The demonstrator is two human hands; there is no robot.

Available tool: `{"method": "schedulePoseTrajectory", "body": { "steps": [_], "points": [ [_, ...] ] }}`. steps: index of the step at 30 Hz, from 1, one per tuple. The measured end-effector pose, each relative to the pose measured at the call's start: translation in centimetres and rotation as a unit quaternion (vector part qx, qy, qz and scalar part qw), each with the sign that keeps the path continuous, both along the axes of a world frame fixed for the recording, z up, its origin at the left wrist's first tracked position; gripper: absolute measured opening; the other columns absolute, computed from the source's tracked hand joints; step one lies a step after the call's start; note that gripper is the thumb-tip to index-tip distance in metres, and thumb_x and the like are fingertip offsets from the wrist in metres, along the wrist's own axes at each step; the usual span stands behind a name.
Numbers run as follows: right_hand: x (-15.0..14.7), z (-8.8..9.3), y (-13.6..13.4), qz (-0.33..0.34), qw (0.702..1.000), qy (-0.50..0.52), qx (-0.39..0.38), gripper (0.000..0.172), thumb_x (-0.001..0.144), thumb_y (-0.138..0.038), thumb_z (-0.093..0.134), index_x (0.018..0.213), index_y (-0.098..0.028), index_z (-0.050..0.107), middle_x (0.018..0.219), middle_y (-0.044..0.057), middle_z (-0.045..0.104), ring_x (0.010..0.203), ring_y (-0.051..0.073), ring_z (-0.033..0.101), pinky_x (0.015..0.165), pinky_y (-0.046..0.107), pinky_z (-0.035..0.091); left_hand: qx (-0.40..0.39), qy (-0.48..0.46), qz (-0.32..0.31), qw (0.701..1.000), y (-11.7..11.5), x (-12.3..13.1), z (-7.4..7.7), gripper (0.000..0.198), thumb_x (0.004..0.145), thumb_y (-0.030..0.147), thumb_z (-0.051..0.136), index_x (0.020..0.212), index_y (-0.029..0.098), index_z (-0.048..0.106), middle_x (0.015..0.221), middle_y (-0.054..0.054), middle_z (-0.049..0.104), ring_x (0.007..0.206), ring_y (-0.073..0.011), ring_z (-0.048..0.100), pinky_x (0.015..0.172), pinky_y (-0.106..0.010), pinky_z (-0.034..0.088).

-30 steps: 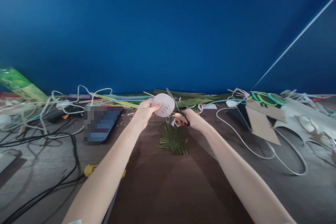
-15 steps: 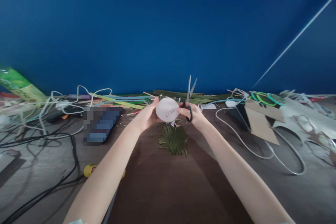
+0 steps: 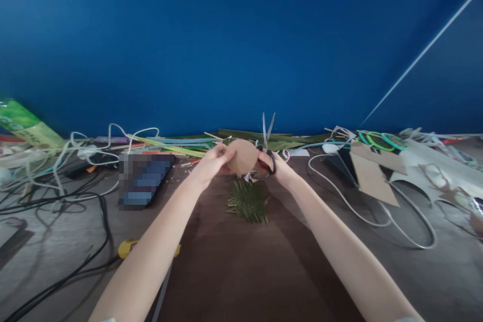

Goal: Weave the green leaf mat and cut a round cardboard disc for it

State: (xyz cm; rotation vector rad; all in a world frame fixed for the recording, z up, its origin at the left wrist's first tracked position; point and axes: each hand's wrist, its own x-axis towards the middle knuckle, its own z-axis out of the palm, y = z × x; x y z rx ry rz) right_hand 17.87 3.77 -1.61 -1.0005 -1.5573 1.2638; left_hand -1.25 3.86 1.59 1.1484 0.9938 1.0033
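Between my hands a round cardboard disc (image 3: 243, 157) is held up, its plain brown face toward me. My left hand (image 3: 212, 162) pinches its left edge, thumb on the front. At the disc's right edge, my right hand (image 3: 277, 163) is closed around the black handles of a pair of scissors (image 3: 268, 133); its fingertips also meet the disc, partly hidden behind it. The scissors' blades point up and stand apart. Below the disc lies a small heap of cut green strips (image 3: 248, 202) on the dark brown table (image 3: 241, 261).
A dark phone-like device (image 3: 149, 181), partly pixelated, lies left, with black cables (image 3: 103, 211) and a yellow-handled tool (image 3: 126, 248) nearby. Long green strips (image 3: 264, 138) line the blue wall (image 3: 241, 50). Cardboard pieces (image 3: 377, 181) and a white cable (image 3: 426, 241) lie right.
The disc has been turned over: its white, marked face was toward me and now its brown face is. My left thumb has moved onto its front. The scissors have shifted slightly left.
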Motion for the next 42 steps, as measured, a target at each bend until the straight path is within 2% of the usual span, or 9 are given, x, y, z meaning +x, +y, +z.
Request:
{"method": "schedulePoseTrajectory", "body": {
  "steps": [2, 4, 9, 20, 29, 37, 42],
  "points": [
    [0.3, -0.1, 0.0, 0.04, 0.999, 0.007, -0.029, 0.053, 0.079, -0.066, 0.042, 0.073, -0.016, 0.056, 0.053, -0.005, 0.037, 0.045, 0.007, 0.03, 0.044, 0.024, 0.022, 0.031, 0.0, 0.047, 0.998, 0.4, -0.3, 0.3, 0.04, 0.06, 0.041, 0.077, 0.069, 0.018, 0.046, 0.07, 0.0, 0.061, 0.061, -0.0137, 0.06, 0.049, -0.025, 0.051],
    [0.4, 0.1, -0.2, 0.083, 0.995, 0.003, -0.047, 0.058, 0.079, -0.069, 0.04, 0.076, -0.015, 0.059, 0.055, -0.004, 0.038, 0.044, 0.006, 0.029, 0.044, 0.024, 0.021, 0.052, 0.012, 0.067, 0.996, 0.5, -0.6, 0.5, 0.035, 0.063, 0.039, 0.075, 0.074, 0.018, 0.05, 0.072, -0.001, 0.063, 0.061, -0.0144, 0.061, 0.05, -0.026, 0.053],
    [0.0, 0.8, -1.0, 0.12, 0.992, -0.034, -0.035, 0.062, 0.075, -0.073, 0.042, 0.074, -0.013, 0.059, 0.054, -0.005, 0.035, 0.045, 0.006, 0.028, 0.044, 0.024, 0.021, 0.072, 0.006, 0.051, 0.996, 0.3, -0.4, 0.5, 0.03, 0.069, 0.036, 0.069, 0.088, 0.015, 0.061, 0.085, -0.005, 0.068, 0.069, -0.0153, 0.062, 0.052, -0.024, 0.053],
    [-0.6, 1.0, -1.1, 0.088, 0.994, -0.065, -0.025, 0.067, 0.068, -0.079, 0.042, 0.068, -0.013, 0.056, 0.051, -0.006, 0.033, 0.045, 0.006, 0.029, 0.043, 0.023, 0.022, 0.068, -0.016, 0.055, 0.996, 0.3, 0.0, 0.4, 0.032, 0.066, 0.035, 0.071, 0.088, 0.015, 0.062, 0.088, -0.006, 0.069, 0.072, -0.0181, 0.065, 0.05, -0.024, 0.053],
    [-0.6, 1.2, -1.2, 0.037, 0.993, -0.113, 0.01, 0.068, 0.062, -0.083, 0.042, 0.056, -0.015, 0.051, 0.048, -0.002, 0.04, 0.046, 0.008, 0.039, 0.047, 0.025, 0.036, 0.075, 0.0, 0.087, 0.993, 0.1, 0.1, 0.4, 0.034, 0.062, 0.037, 0.073, 0.084, 0.014, 0.063, 0.085, -0.007, 0.069, 0.075, -0.0207, 0.066, 0.05, -0.025, 0.052],
    [-0.9, 0.9, -1.0, 0.017, 0.989, -0.14, 0.051, 0.069, 0.065, -0.083, 0.038, 0.051, -0.017, 0.049, 0.048, 0.002, 0.047, 0.047, 0.009, 0.044, 0.048, 0.025, 0.038, 0.066, -0.013, 0.106, 0.992, -0.1, 0.4, 0.2, 0.032, 0.062, 0.035, 0.072, 0.085, 0.014, 0.062, 0.085, -0.007, 0.07, 0.073, -0.0202, 0.066, 0.049, -0.025, 0.052],
    [-0.5, 1.0, -1.0, 0.034, 0.991, -0.124, 0.044, 0.065, 0.066, -0.08, 0.043, 0.053, -0.016, 0.049, 0.049, 0.0, 0.045, 0.047, 0.009, 0.043, 0.047, 0.024, 0.036, 0.064, -0.018, 0.104, 0.992, -0.1, 0.4, 0.5, 0.029, 0.063, 0.034, 0.072, 0.082, 0.014, 0.062, 0.086, -0.007, 0.07, 0.074, -0.02, 0.066, 0.05, -0.024, 0.052]
  ]
}}
